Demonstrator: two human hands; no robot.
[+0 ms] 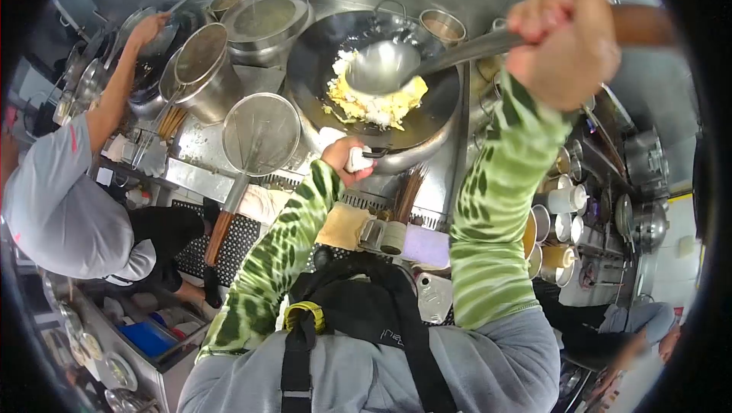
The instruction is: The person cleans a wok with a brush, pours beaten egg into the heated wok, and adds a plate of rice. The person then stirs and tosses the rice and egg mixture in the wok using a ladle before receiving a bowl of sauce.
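Note:
A large dark wok (313, 70) holds rice and yellow egg (389, 108) in a heap at its middle. My left hand (347, 160) grips a white cloth (360, 160) at the wok's near handle. In my right hand (568, 47), raised at the upper right, is the long handle of a metal ladle (385, 67); its bowl is over the food and hides part of it. Whether the bowl touches the food I cannot tell.
A round mesh strainer (261, 134) lies left of the wok, near metal pots (206, 70). At the left a co-worker (69, 199) reaches toward another wok. Seasoning containers (564, 199) stand at the right, with another person (640, 321) beyond at lower right.

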